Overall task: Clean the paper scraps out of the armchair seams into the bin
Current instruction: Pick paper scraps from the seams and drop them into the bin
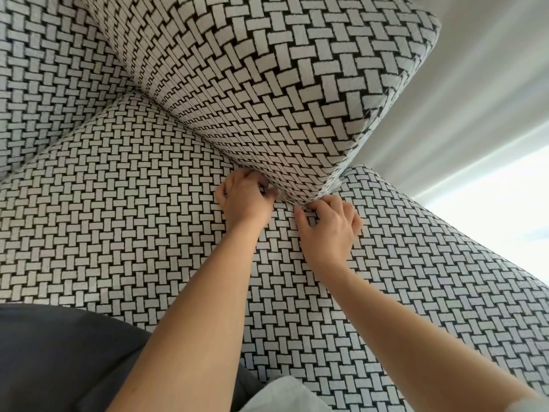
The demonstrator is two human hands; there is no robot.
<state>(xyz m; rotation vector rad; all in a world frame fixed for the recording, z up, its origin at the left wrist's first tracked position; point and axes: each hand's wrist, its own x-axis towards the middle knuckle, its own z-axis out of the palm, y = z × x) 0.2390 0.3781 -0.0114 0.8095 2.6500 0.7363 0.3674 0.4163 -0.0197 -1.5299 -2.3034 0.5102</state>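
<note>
Head camera looks steeply down, close over the armchair [118,221].

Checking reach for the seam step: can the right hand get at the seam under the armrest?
Probably yes: the right hand has its fingertips at the seam, with nothing between; the left hand sits beside it.

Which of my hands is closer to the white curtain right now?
Right. The right hand is at the armrest seam, on the side toward the white curtain; the left hand is at the same seam, farther from it.

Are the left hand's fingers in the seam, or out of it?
In: the left hand is curled, its fingertips partly hidden in the seam under the armrest.
</note>
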